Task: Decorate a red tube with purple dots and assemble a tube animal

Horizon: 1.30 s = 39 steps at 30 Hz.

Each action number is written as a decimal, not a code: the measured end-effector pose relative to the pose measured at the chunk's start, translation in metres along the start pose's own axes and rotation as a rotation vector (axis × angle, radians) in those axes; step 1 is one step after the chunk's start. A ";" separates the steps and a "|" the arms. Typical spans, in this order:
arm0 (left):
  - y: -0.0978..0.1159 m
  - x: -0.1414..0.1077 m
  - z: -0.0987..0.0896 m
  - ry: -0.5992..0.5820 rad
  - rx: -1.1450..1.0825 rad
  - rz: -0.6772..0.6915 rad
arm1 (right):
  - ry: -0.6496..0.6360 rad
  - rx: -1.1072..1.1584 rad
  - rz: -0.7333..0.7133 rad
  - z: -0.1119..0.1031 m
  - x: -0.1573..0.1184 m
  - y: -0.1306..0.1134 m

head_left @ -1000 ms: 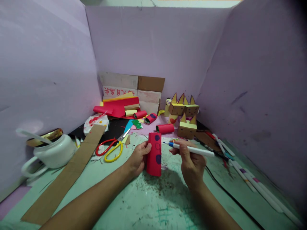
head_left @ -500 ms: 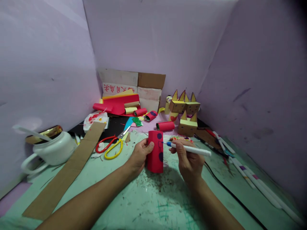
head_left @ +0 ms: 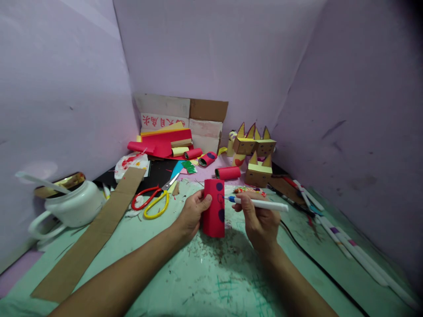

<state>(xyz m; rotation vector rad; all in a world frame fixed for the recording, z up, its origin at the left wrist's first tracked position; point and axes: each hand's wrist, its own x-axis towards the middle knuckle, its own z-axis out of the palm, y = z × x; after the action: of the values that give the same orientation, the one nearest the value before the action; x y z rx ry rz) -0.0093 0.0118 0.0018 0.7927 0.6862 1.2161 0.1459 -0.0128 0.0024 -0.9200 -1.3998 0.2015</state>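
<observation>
My left hand (head_left: 193, 212) grips a folded piece of red paper (head_left: 212, 222) by its left side, thumb on the front face. Dark blue round spots run along the paper's right side, and a round outline shows between two filled ones. In my right hand (head_left: 262, 226) is a white marker (head_left: 267, 205) with a blue collar, held like a pen. Its tip touches or nearly touches the paper at that outline. Behind the paper lies a red paper tube (head_left: 228, 173); farther back is another red tube (head_left: 208, 159) with a dark spot.
Scissors (head_left: 157, 200) with red and yellow handles lie left, beside a long cardboard strip (head_left: 95, 237) and a white pot (head_left: 74, 204). Box figures with pointed ears (head_left: 258, 174) stand at the back right. Several white markers (head_left: 358, 255) and a black cable (head_left: 317, 262) lie right.
The marker in my right hand has shifted slightly left, and the outline between the filled spots looks more complete. My left hand and the red paper are almost unmoved.
</observation>
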 end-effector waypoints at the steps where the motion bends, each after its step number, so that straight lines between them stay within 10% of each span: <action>1: 0.000 0.000 0.000 -0.006 -0.001 0.003 | -0.007 -0.003 -0.003 0.001 0.000 0.000; 39: 0.001 0.000 0.000 -0.040 -0.017 -0.009 | -0.065 0.038 -0.030 0.000 0.001 0.000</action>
<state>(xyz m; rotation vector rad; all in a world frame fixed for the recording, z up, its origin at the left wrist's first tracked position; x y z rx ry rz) -0.0099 0.0118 0.0025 0.7967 0.6452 1.1936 0.1464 -0.0118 0.0030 -0.8667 -1.4641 0.2365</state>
